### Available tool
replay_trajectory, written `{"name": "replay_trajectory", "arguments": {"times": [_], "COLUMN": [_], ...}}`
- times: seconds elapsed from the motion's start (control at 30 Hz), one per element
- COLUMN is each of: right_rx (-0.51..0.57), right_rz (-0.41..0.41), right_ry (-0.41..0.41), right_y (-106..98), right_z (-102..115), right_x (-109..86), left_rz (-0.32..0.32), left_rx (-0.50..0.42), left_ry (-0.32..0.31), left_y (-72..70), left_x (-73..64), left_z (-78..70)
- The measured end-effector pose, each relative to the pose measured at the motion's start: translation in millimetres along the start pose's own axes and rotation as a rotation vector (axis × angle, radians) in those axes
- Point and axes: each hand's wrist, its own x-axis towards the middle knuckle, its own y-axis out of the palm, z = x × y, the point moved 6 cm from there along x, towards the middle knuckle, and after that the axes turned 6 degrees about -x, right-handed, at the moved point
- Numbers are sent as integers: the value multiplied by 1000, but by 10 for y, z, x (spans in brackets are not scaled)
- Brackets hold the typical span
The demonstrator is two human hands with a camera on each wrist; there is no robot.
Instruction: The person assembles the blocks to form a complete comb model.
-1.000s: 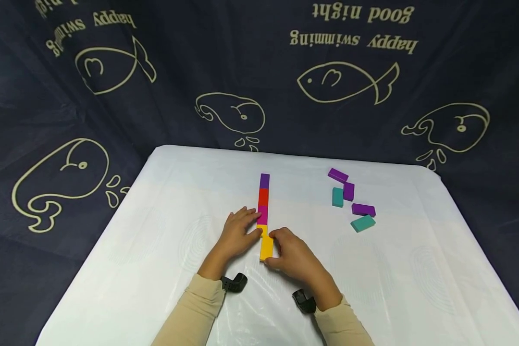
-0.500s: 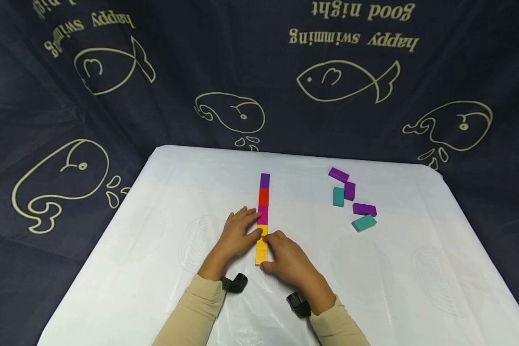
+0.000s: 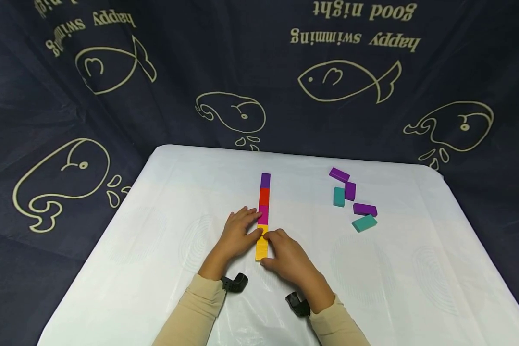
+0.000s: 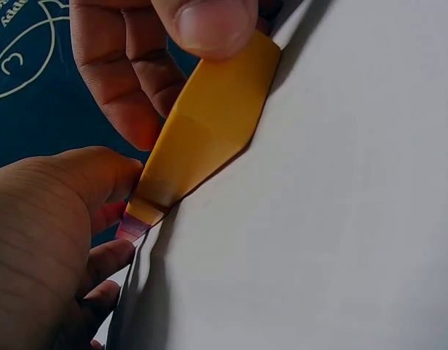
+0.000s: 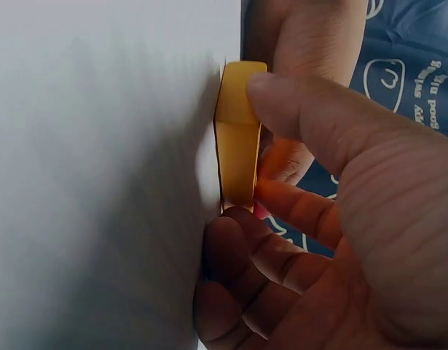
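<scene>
The right hand [image 3: 291,257] pinches the nearer yellow block [image 3: 261,251], about midway between the table's [image 3: 415,269] side edges; the left hand [image 3: 239,233], fingers extended, touches the farther yellow block [image 3: 265,228], partly hiding it and the pink block [image 3: 264,215]. The table's near edge is cut off.

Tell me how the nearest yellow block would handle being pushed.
The nearest yellow block looks stiff, judging by its straight edges. Lying flat, it would probably slide, not roll. Pushed forward, it may shove the yellow block just ahead.
</scene>
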Motion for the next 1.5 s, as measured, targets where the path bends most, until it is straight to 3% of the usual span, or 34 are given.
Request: {"name": "replay_trajectory", "arguments": {"times": [0.37, 0.63, 0.87, 1.1, 1.5], "right_rx": [19, 132, 134, 73, 59], "right_rz": [-5, 14, -70, -157, -237], "right_ry": [15, 90, 187, 242, 419], "right_y": [-25, -146, -496, -919, -1307], "right_z": [-7, -134, -533, -1055, -1731], "right_x": [10, -17, -131, -385, -595], "left_rz": [10, 48, 136, 122, 106], "left_rx": [12, -56, -45, -74, -183], "left_ry": [-5, -45, -91, -75, -60], "left_y": [10, -23, -73, -85, -23], "left_x": [28, -9, -139, -299, -313], "left_z": [10, -4, -95, -189, -85]}}
